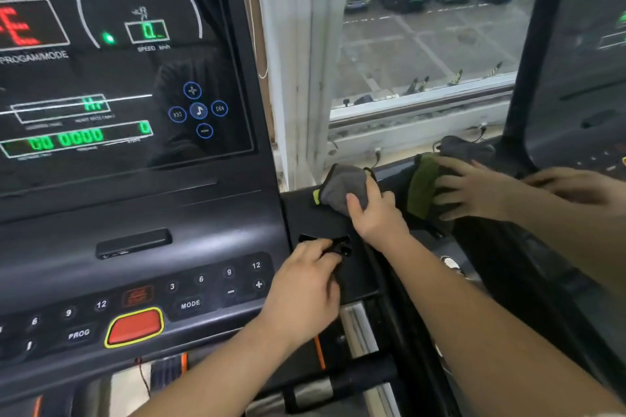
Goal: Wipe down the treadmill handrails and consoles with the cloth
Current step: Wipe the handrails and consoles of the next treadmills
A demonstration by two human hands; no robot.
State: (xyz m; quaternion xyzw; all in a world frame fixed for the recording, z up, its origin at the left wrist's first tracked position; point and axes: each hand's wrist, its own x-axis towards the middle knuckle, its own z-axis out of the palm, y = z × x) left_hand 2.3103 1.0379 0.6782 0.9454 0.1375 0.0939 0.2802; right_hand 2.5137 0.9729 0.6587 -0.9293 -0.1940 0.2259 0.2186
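The right hand [376,213], at the centre of the frame, grips the bunched grey cloth [342,188] and presses it onto the black side panel [305,213], just right of the treadmill console [135,213]. Below it, the left hand [305,291] pinches a small black clip [342,245] on the same panel.
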